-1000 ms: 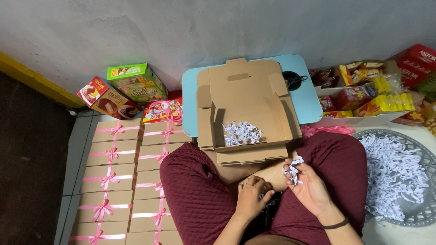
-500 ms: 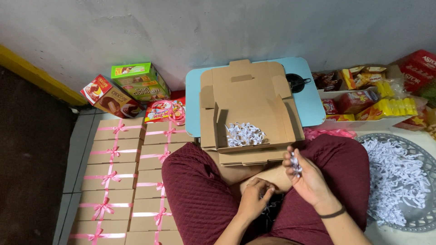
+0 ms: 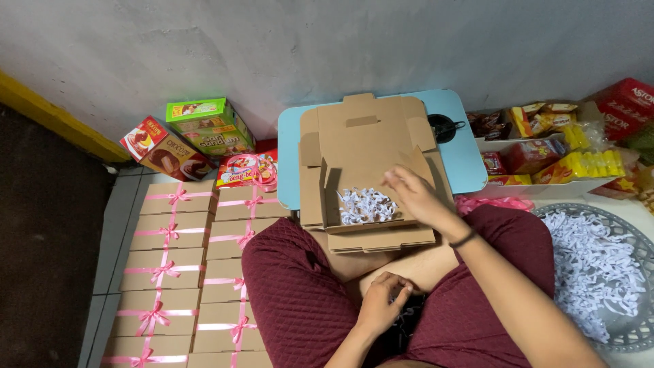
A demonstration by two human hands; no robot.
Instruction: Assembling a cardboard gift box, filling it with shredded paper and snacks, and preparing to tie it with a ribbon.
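Right hand [image 3: 412,194], grip now loose and empty, up from lap over open cardboard box [image 3: 371,160]; left hand [image 3: 381,303] curled, unchanged.

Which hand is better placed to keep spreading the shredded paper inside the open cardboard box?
Probably the right hand: it hovers at the open cardboard box, beside the shredded paper. The left hand rests low in the lap, fingers curled, farther from the box.

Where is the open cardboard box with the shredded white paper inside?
In the head view, the open cardboard box sits centre frame on the light blue table, in front of the person's knees, with the right hand over it.
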